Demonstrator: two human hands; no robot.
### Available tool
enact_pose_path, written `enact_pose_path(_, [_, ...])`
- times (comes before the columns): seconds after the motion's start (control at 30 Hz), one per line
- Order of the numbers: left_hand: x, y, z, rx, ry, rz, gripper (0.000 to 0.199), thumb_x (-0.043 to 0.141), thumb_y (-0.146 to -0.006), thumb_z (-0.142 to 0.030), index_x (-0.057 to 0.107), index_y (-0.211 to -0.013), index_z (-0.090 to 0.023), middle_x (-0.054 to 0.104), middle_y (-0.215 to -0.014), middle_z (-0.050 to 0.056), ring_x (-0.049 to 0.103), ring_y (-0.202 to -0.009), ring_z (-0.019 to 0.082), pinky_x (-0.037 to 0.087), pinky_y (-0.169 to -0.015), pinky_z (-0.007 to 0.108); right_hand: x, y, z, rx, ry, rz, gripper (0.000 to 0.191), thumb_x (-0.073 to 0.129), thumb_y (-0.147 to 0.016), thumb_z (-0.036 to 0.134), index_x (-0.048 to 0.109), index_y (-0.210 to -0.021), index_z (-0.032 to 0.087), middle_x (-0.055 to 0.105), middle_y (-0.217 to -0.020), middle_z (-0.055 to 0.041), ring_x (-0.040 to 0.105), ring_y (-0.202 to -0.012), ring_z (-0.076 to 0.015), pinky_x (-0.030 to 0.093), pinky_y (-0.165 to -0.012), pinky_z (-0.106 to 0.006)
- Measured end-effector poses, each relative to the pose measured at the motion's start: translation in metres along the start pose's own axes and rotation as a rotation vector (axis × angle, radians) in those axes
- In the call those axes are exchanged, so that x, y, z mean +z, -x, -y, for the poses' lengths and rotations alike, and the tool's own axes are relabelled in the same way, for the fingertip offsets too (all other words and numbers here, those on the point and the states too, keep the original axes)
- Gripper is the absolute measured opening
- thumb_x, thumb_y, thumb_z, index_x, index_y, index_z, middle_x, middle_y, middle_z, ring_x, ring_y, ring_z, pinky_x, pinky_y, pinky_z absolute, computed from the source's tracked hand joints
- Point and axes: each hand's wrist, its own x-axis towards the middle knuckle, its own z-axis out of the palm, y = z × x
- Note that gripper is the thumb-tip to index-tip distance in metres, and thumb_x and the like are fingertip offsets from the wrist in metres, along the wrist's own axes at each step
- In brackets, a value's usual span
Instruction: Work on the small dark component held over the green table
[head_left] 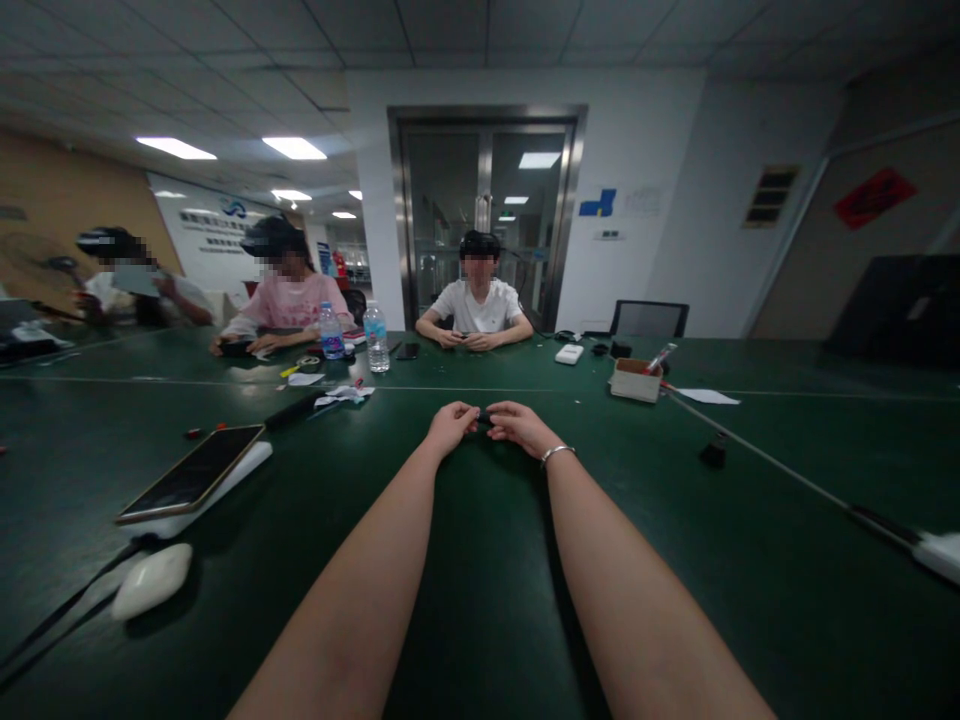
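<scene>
Both my arms reach forward over a dark green table (480,600). My left hand (453,428) is closed, its fingertips pinching one end of a small black object (484,417). From the other side my right hand (520,428) pinches the same object, thumb and fingers together. The object is too small and too covered by fingers for its kind to show. A silver bracelet (558,454) circles my right wrist.
A phone (196,470) rests on a white box to the left, near a white earbud case (154,580). Water bottles (376,338) stand further back. A small box with pens (636,380) and a black clip-like item (714,452) lie right. A person (480,300) sits opposite.
</scene>
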Motion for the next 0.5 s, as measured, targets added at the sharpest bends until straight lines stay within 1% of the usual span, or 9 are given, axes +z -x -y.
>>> enact_pose_path(0.07, [-0.0010, -0.0016, 0.0021, -0.015, -0.093, -0.004, 0.032, 0.056, -0.075, -0.046, 0.059, -0.076, -0.014, 0.061, -0.059, 0.002, 0.055, -0.054, 0.012, 0.040, -0.054, 0.024, -0.0014, 0.0005, -0.0006, -0.016, -0.009, 0.010, 0.021, 0.056, -0.079, 0.001, 0.056, -0.097, 0.012, 0.065, -0.067, -0.0026, 0.065, -0.056, -0.0103, 0.055, -0.056, -0.018])
enact_pose_path(0.17, [-0.0014, -0.0028, 0.0027, -0.016, -0.219, -0.004, 0.039, 0.048, -0.079, -0.052, 0.060, -0.071, -0.015, 0.060, -0.056, 0.001, 0.055, -0.051, 0.013, 0.039, -0.054, 0.024, -0.0029, 0.0008, -0.0015, -0.025, -0.018, 0.011, 0.020, 0.057, -0.078, 0.001, 0.057, -0.096, 0.012, 0.066, -0.068, -0.0030, 0.065, -0.056, -0.0102, 0.055, -0.056, -0.018])
enact_pose_path(0.27, [0.0004, -0.0025, 0.0005, -0.025, -0.261, -0.011, 0.047, 0.042, -0.080, -0.057, 0.060, -0.068, -0.016, 0.059, -0.055, 0.002, 0.055, -0.049, 0.013, 0.040, -0.053, 0.024, -0.0033, 0.0008, -0.0016, -0.024, -0.036, 0.013, 0.020, 0.057, -0.078, 0.002, 0.058, -0.095, 0.012, 0.065, -0.069, -0.0032, 0.065, -0.056, -0.0102, 0.055, -0.055, -0.018])
enact_pose_path(0.4, [0.0041, -0.0026, -0.0013, -0.094, -0.225, -0.052, 0.053, 0.036, -0.082, -0.059, 0.063, -0.071, -0.015, 0.062, -0.057, 0.004, 0.057, -0.050, 0.014, 0.041, -0.054, 0.025, -0.0033, -0.0001, -0.0018, -0.020, -0.054, -0.006, 0.019, 0.058, -0.077, 0.002, 0.058, -0.094, 0.011, 0.065, -0.069, -0.0031, 0.065, -0.055, -0.0101, 0.054, -0.054, -0.018])
enact_pose_path(0.43, [0.0046, -0.0025, -0.0015, -0.111, -0.190, -0.067, 0.053, 0.035, -0.083, -0.058, 0.063, -0.074, -0.014, 0.063, -0.060, 0.005, 0.058, -0.052, 0.014, 0.042, -0.055, 0.025, -0.0035, -0.0007, -0.0022, -0.019, -0.055, -0.012, 0.019, 0.058, -0.077, 0.002, 0.058, -0.094, 0.011, 0.065, -0.069, -0.0030, 0.064, -0.055, -0.0101, 0.054, -0.054, -0.018])
enact_pose_path(0.5, [0.0046, -0.0014, -0.0027, -0.120, -0.087, -0.092, 0.047, 0.039, -0.084, -0.053, 0.064, -0.083, -0.014, 0.066, -0.074, 0.008, 0.060, -0.059, 0.015, 0.043, -0.056, 0.025, -0.0040, -0.0021, -0.0034, -0.017, -0.056, -0.021, 0.018, 0.057, -0.078, 0.002, 0.058, -0.094, 0.011, 0.064, -0.066, -0.0029, 0.064, -0.054, -0.0102, 0.054, -0.053, -0.018])
